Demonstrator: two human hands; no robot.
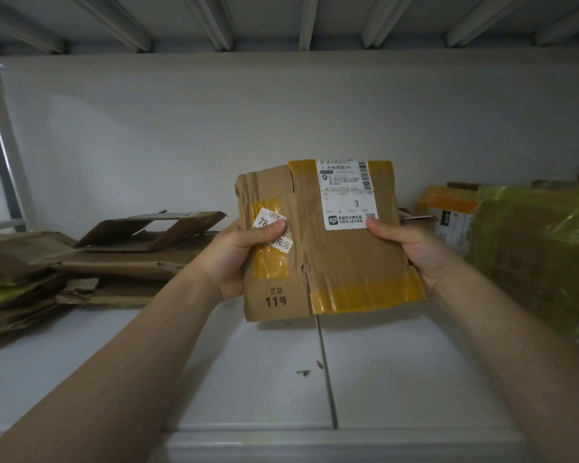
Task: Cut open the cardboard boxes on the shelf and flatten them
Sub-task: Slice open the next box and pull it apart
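Step in hand, judged: flattening. Cardboard box (341, 262), apparently pressed flat, held upright above shelf (281, 379). Left grip (241, 259) and right grip (411, 248) each clamp one side edge. Next likely: lay on flattened stack (114, 262) left; fetch uncut boxes (528, 248) right.

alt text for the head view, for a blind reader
Both hands hold a flattened, yellow-taped cardboard box upright above a white shelf, the left hand at its left edge, the right hand at its right. Flattened boxes are piled to the left; taped boxes stand to the right.
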